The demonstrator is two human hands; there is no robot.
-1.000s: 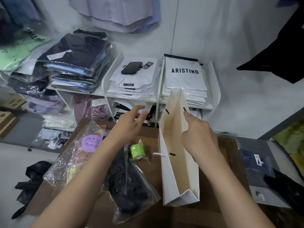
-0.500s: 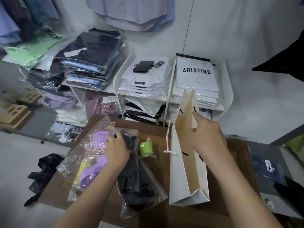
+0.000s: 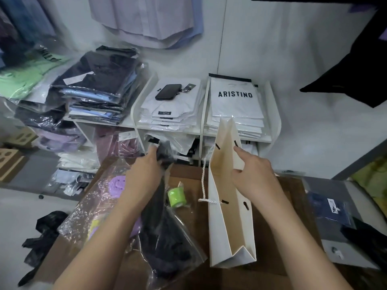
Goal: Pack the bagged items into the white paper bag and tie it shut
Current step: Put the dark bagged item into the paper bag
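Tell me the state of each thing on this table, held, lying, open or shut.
White paper bag: upright, mouth open, nothing visible inside.
Clear plastic bag of black fabric: top end raised, bottom on the brown table.
Clear plastic bag of purple items: lying flat.
Green wrapped roll: lying beside the paper bag.
Left grip: holds the black-fabric bag.
Right grip: pinches the paper bag's rim.
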